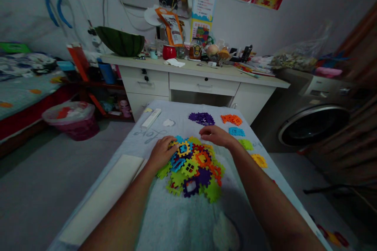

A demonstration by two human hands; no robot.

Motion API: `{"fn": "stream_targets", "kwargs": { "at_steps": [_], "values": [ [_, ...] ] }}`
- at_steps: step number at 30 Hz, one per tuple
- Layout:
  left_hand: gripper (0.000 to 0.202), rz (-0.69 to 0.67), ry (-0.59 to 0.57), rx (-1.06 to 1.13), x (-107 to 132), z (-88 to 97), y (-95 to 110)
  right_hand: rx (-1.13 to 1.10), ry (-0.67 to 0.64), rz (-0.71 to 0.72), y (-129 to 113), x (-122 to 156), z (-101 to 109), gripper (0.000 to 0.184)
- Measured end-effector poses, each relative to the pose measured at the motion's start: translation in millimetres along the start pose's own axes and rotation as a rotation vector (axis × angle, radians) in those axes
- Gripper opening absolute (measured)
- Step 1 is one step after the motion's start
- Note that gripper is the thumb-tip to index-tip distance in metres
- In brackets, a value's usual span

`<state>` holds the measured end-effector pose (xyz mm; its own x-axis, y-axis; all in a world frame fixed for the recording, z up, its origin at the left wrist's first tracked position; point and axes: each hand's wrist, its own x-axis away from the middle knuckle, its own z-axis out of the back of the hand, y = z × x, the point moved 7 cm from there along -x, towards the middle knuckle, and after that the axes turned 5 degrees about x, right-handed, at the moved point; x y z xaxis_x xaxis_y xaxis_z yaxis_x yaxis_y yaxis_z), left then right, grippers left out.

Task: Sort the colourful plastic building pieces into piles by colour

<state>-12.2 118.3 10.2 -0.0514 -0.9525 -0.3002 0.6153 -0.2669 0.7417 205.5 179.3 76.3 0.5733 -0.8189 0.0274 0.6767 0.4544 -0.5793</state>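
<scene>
A mixed heap of colourful interlocking plastic tiles [193, 166] lies in the middle of a cloth-covered table [182, 219]. My left hand [161, 152] rests on the heap's left edge with fingers curled over the tiles. My right hand [216, 135] hovers over the heap's far right edge, fingers bent downward, and whether it holds a tile is hidden. Sorted small piles lie beyond and to the right: purple [202, 118], orange [231, 119], blue [236, 131], green [246, 144] and yellow [259, 160].
A white box [151, 118] and a crumpled tissue [169, 122] lie at the table's far left. A cream flat pad [103, 198] lies along the left edge. Beyond stand a cluttered white desk [203, 80], a washing machine [315, 121], a pink bin [72, 119] and a bed [20, 90].
</scene>
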Motion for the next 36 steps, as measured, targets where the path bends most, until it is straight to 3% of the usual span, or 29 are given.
{"fn": "stream_targets", "kwargs": {
  "at_steps": [3, 7, 15, 19, 22, 26, 31, 36],
  "values": [
    [0.034, 0.009, 0.007, 0.001, 0, 0.4, 0, 0.113, -0.028, 0.126, -38, -1, -36, 0.037],
    [0.036, 0.014, 0.011, 0.003, -1, 0.8, 0, 0.226, 0.030, 0.170, -57, -3, -61, 0.044],
    [0.040, 0.019, -0.006, 0.009, -2, 1.1, 2, 0.177, 0.159, 0.153, -62, -3, -55, 0.018],
    [0.042, 0.034, -0.001, 0.026, -2, 1.5, 2, -0.082, 0.122, 0.087, -58, -1, -58, 0.015],
    [0.043, 0.037, 0.013, 0.048, -3, 2.0, 0, -0.367, 0.132, 0.011, -44, 8, -50, 0.013],
    [0.037, -0.013, -0.019, 0.029, -3, 0.3, 3, -0.584, 0.286, -0.045, -9, 41, -7, 0.020],
    [0.034, -0.024, -0.054, -0.032, -2, -1.8, 6, -0.525, 0.496, -0.206, 59, 109, 48, 0.028],
    [0.036, -0.030, -0.046, -0.073, -2, -3.8, 3, -0.331, 0.575, -0.394, 108, 158, 52, 0.019]
  ]
}}
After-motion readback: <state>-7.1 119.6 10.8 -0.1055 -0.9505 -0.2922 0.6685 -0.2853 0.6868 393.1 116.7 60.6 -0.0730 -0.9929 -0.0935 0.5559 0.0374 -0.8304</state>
